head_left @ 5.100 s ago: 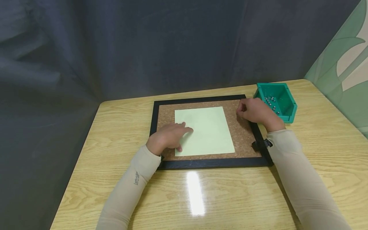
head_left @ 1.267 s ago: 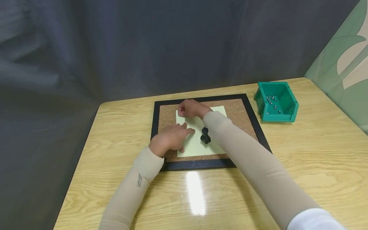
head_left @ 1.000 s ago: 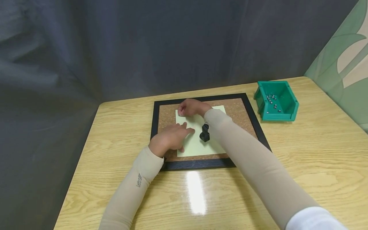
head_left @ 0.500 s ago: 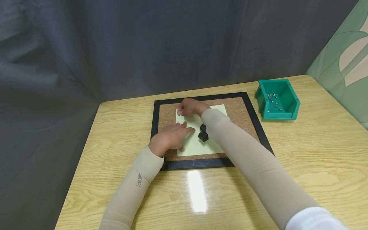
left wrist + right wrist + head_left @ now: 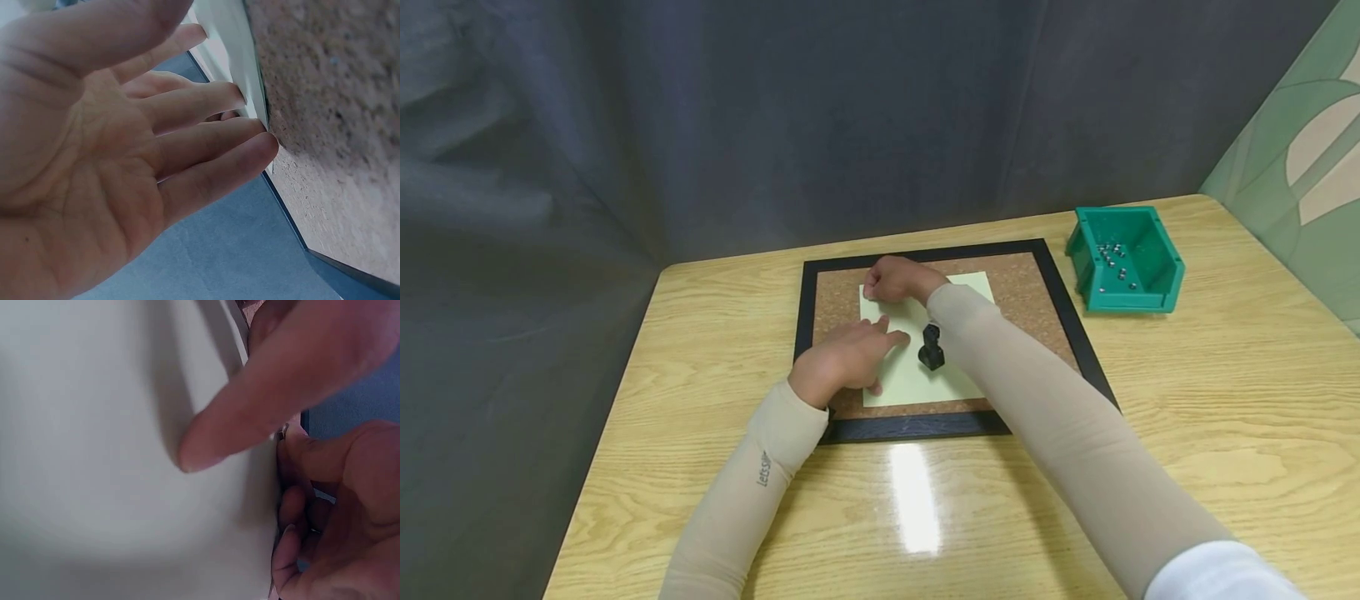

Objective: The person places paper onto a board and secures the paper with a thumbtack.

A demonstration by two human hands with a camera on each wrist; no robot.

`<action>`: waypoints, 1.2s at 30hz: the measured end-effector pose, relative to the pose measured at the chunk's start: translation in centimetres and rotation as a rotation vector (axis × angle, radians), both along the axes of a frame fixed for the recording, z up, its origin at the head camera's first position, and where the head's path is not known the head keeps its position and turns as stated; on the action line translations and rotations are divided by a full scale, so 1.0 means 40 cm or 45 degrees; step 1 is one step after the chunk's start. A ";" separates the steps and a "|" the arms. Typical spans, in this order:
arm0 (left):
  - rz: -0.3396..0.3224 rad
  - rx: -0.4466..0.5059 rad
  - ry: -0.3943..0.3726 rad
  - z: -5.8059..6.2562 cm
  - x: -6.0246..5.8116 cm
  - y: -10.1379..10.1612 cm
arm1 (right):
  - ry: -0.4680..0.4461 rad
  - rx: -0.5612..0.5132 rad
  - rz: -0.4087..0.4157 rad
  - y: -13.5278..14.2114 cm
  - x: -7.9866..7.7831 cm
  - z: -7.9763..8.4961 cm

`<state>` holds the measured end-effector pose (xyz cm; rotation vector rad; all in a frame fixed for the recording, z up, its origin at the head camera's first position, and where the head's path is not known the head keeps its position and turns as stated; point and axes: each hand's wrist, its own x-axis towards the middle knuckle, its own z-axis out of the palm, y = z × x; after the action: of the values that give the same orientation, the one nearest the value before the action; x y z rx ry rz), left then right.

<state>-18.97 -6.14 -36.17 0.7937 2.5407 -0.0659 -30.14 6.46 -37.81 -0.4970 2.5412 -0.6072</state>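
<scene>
A pale yellow sheet of paper (image 5: 925, 379) lies on a black-framed corkboard (image 5: 1018, 287). My left hand (image 5: 847, 354) presses on the sheet's left part with fingers spread; in the left wrist view the left hand's fingers (image 5: 212, 169) reach straight to the paper's edge. My right hand (image 5: 897, 279) is at the sheet's upper left corner, fingers curled. In the right wrist view the right hand (image 5: 350, 506) pinches a small shiny push pin (image 5: 283, 431) at the paper's edge, mostly hidden by its fingers. The left thumb (image 5: 212, 437) rests over the paper there.
A green bin (image 5: 1123, 302) with several small shiny push pins (image 5: 1117, 254) stands right of the board on the wooden table (image 5: 1225, 400). Dark cloth (image 5: 850, 125) hangs behind. The right forearm (image 5: 1052, 417) crosses over the board.
From the board's right side near the bin, my right hand has moved left to the sheet's upper left corner and stayed there over the last second. The left hand has kept its place.
</scene>
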 end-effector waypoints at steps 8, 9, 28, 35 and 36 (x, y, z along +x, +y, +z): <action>-0.002 -0.005 0.000 0.003 0.001 0.001 | -0.014 0.003 0.011 0.002 -0.003 -0.001; 0.000 -0.006 0.000 0.003 0.001 0.001 | -0.014 0.001 0.008 0.002 -0.003 -0.001; 0.004 -0.014 -0.007 0.006 0.002 0.005 | -0.011 -0.103 -0.086 0.008 -0.001 -0.009; 0.019 -0.020 -0.023 0.006 0.002 0.005 | -0.080 -0.208 -0.130 0.019 0.004 -0.012; 0.019 -0.018 -0.022 0.006 0.003 0.004 | -0.088 -0.215 -0.133 0.020 0.004 -0.012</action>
<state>-18.87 -5.97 -35.92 0.7667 2.5265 -0.0714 -30.00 7.25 -38.30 -0.3953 2.4740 -0.8672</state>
